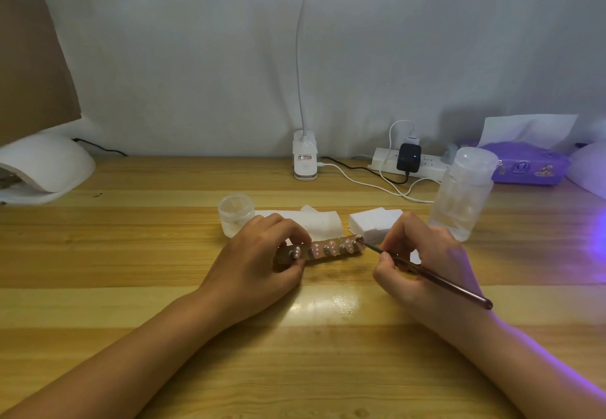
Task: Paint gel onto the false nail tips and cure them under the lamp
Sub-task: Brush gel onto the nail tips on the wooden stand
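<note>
Head view: left hand [262,254] grips the nail strip [323,252] lying crosswise on the bench [131,254]; right hand [423,264] pinches the brush [433,279], tip seemingly touching the strip's right-end nail, lamp [42,166] far left.

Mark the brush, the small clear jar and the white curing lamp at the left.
brush [452,285]: head view, on the handle's rear half.
small clear jar [235,217]: head view, on its side wall.
white curing lamp [49,164]: head view, on its dome.
</note>
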Demonstrator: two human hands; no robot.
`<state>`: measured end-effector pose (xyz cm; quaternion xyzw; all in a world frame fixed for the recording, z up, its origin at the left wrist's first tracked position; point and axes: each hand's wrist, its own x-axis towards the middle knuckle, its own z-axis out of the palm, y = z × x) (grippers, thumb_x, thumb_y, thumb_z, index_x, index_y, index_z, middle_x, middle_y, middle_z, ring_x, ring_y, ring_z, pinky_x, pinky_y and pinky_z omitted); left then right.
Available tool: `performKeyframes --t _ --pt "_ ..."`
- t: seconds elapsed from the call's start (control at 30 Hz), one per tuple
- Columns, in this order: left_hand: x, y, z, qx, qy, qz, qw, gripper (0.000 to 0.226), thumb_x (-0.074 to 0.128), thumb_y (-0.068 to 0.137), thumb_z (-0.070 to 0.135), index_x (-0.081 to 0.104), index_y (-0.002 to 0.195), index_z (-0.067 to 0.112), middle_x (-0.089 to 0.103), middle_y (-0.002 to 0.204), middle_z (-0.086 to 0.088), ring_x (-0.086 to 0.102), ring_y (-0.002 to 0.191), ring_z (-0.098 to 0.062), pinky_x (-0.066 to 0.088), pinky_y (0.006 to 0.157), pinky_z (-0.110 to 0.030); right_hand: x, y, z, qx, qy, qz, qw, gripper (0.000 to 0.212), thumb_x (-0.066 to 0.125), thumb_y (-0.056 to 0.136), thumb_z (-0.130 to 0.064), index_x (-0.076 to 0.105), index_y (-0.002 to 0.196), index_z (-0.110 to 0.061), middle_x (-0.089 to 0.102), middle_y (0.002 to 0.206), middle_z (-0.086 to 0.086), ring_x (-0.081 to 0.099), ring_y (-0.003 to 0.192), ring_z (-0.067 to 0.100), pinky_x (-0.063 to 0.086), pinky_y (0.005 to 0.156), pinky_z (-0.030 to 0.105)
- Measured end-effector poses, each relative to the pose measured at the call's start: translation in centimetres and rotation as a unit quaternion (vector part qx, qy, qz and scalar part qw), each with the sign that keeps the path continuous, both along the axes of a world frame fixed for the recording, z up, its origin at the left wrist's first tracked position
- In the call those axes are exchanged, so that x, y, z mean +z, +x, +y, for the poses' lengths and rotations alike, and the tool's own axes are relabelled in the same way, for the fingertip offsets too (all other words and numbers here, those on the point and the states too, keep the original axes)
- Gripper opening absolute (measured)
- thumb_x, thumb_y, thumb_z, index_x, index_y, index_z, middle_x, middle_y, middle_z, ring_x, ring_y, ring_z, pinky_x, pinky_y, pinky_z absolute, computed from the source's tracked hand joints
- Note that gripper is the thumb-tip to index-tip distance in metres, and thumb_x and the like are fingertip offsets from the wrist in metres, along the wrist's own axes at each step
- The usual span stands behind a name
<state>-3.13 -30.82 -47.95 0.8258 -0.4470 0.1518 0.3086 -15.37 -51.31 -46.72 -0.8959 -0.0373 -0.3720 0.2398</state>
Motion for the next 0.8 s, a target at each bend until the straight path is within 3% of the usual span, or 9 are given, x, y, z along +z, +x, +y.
performKeyframes --t 0.33,0.67,0.8 --pt "-0.01 0.03 0.06 0.000 0.003 0.004 1.000 0.020 0.070 0.083 0.023 0.063 0.100 0.031 0.058 0.094 0.018 0.051 0.092 -0.008 0.046 0.077 -0.032 0.14 -0.03 0.12 0.009 0.001 0.001 1.000 0.009 0.052 0.073 -0.033 0.051 0.074 -0.024 0.050 0.061 -0.024 0.054 0.070 0.001 0.033 0.071 0.018" --pt "-0.01 -0.04 0.02 0.002 0.002 0.014 1.000 0.018 0.069 0.083 0.024 0.063 0.099 0.031 0.058 0.095 0.018 0.051 0.092 -0.007 0.046 0.078 -0.034 0.14 -0.25 0.08 0.017 0.016 0.012 1.000 0.009 0.051 0.073 -0.034 0.049 0.072 -0.025 0.052 0.060 -0.016 0.054 0.069 0.007 0.033 0.072 0.008" --pt "0.04 -0.09 0.01 0.003 0.000 0.012 1.000 0.018 0.070 0.083 0.024 0.064 0.098 0.031 0.059 0.094 0.018 0.051 0.091 -0.007 0.046 0.077 -0.034 0.20 -0.21 0.05 0.007 0.039 -0.019 0.999 0.008 0.052 0.072 -0.032 0.050 0.073 -0.024 0.052 0.062 -0.013 0.053 0.069 0.008 0.034 0.070 0.013"
